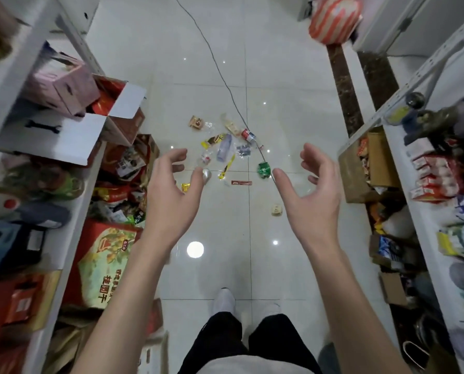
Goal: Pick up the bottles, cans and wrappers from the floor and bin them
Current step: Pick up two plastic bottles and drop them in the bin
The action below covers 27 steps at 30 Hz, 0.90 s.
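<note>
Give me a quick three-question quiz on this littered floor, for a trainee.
1. True or false: the left hand and right hand both hold litter.
2. Which item appears right beside the right thumb? A) green can B) clear bottle C) red wrapper
3. Fill in: a thin black ___ runs along the floor through the litter.

Key: 1. False, both hands are open and empty. 2. A. 3. Cable.

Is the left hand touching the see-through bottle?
Apart. In the head view, floor shows between the left hand and the see-through bottle.
</note>
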Each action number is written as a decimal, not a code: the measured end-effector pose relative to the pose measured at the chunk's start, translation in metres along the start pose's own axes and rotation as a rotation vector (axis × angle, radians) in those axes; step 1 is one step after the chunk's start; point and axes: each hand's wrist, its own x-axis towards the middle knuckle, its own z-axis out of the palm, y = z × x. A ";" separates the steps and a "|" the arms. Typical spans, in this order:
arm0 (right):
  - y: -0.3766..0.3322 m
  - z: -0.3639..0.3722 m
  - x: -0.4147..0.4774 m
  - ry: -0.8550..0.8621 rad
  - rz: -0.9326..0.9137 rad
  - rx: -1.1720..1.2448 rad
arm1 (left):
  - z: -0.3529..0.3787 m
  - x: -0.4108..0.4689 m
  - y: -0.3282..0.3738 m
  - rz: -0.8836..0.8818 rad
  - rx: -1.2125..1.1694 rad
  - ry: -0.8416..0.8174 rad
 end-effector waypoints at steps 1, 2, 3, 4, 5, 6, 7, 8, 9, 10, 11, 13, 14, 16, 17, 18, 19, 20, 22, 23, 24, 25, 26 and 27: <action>0.001 0.008 0.008 -0.016 0.003 -0.002 | -0.002 0.009 -0.004 -0.012 0.006 0.009; 0.002 0.015 0.016 -0.033 0.009 -0.005 | -0.003 0.017 -0.007 -0.025 0.012 0.017; 0.003 0.022 0.026 -0.048 0.010 -0.006 | -0.003 0.027 -0.009 -0.036 0.019 0.025; 0.006 0.030 0.036 -0.059 0.007 -0.007 | -0.002 0.036 -0.012 -0.044 0.026 0.034; 0.009 0.037 0.046 -0.066 0.005 -0.007 | 0.000 0.047 -0.014 -0.049 0.033 0.042; 0.013 0.045 0.058 -0.070 0.007 -0.005 | 0.003 0.058 -0.017 -0.053 0.039 0.048; 0.017 0.052 0.069 -0.073 0.011 -0.001 | 0.007 0.069 -0.019 -0.059 0.045 0.052; 0.021 0.059 0.082 -0.075 0.014 0.004 | 0.012 0.081 -0.021 -0.067 0.052 0.054; 0.026 0.066 0.096 -0.075 0.017 0.009 | 0.018 0.095 -0.023 -0.072 0.061 0.053; 0.031 0.072 0.111 -0.074 0.020 0.012 | 0.026 0.109 -0.025 -0.075 0.073 0.047; 0.037 0.079 0.127 -0.079 0.021 0.014 | 0.034 0.124 -0.026 -0.079 0.087 0.039; 0.050 0.094 0.161 -0.087 0.019 0.016 | 0.053 0.158 -0.028 -0.089 0.112 0.020; 0.058 0.103 0.181 -0.088 0.018 0.017 | 0.064 0.176 -0.030 -0.098 0.118 0.019; 0.075 0.121 0.221 -0.085 0.016 0.011 | 0.088 0.214 -0.033 -0.108 0.124 0.027; 0.085 0.131 0.240 -0.090 0.019 0.003 | 0.100 0.233 -0.037 -0.108 0.129 0.026; 0.094 0.140 0.257 -0.100 0.025 -0.008 | 0.111 0.250 -0.042 -0.114 0.135 0.022; 0.103 0.150 0.272 -0.108 0.033 -0.013 | 0.122 0.265 -0.048 -0.120 0.140 0.020; 0.112 0.160 0.286 -0.114 0.043 -0.011 | 0.132 0.280 -0.054 -0.125 0.143 0.017; 0.131 0.179 0.309 -0.125 0.069 0.000 | 0.150 0.307 -0.070 -0.134 0.146 0.011; 0.142 0.188 0.318 -0.132 0.080 0.008 | 0.159 0.319 -0.079 -0.135 0.147 0.008; 0.153 0.198 0.327 -0.140 0.083 0.011 | 0.167 0.330 -0.089 -0.136 0.148 0.009; 0.165 0.208 0.335 -0.148 0.086 0.007 | 0.176 0.342 -0.101 -0.140 0.151 0.010; 0.179 0.218 0.341 -0.157 0.096 -0.001 | 0.185 0.352 -0.115 -0.148 0.154 0.006; 0.193 0.230 0.347 -0.166 0.104 -0.005 | 0.196 0.362 -0.130 -0.155 0.157 0.005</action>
